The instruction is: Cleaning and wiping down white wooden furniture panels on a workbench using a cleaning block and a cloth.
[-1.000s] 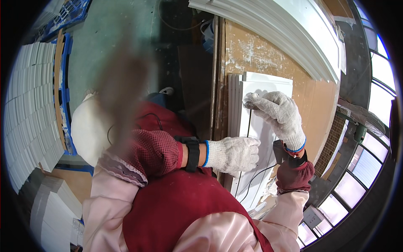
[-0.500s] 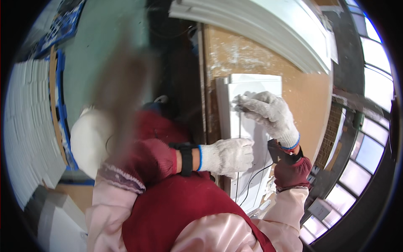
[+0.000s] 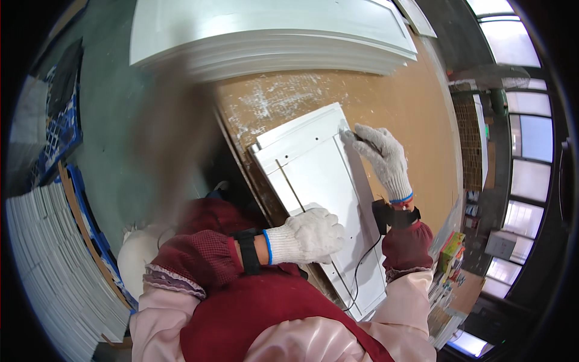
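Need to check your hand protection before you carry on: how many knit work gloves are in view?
2. One white knit glove on the left hand, resting on the near part of the white panel. The other on the right hand, fingertips at the panel's far right edge. No spares visible.

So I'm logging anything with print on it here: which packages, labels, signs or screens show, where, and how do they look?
Colourful packages: right of the right forearm, at the bench's edge; small boxy shapes in green, yellow and red, too small to tell more.
No labels, signs or screens show clearly elsewhere.
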Motion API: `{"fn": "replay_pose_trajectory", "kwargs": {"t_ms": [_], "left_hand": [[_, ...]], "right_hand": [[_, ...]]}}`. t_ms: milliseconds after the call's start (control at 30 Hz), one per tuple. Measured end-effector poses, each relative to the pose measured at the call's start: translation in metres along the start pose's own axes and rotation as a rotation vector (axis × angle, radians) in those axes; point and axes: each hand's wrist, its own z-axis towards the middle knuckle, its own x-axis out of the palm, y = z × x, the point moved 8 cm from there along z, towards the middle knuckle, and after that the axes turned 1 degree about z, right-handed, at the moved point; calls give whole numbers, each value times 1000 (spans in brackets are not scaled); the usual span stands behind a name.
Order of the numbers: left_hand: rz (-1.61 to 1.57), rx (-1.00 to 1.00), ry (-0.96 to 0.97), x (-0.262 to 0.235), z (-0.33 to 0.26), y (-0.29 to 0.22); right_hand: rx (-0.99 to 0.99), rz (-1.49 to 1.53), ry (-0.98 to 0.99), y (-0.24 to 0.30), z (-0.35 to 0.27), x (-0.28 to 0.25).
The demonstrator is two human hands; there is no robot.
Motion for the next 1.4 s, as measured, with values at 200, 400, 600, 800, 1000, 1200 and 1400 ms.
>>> {"fn": "replay_pose_trajectory", "kwargs": {"t_ms": [200,400,600,800,1000,1200,1400], "left_hand": [[1,68,-39,-2,4,3],[39,57,22,3,6,3],[21,68,-6,-3,5,2],[-38,74,-48,-7,4,3],[-32,72,-42,-4,3,3],[-41,67,-8,1,3,3],[-22,68,-2,2,4,3]], "right_hand": [[98,94,-84,-31,10,0],[107,71,-35,-14,26,9],[72,158,-71,-18,30,12],[58,70,-6,-18,35,15],[110,-5,-15,-21,36,9],[78,122,-20,-26,32,13],[62,63,-46,-21,29,12]]}}
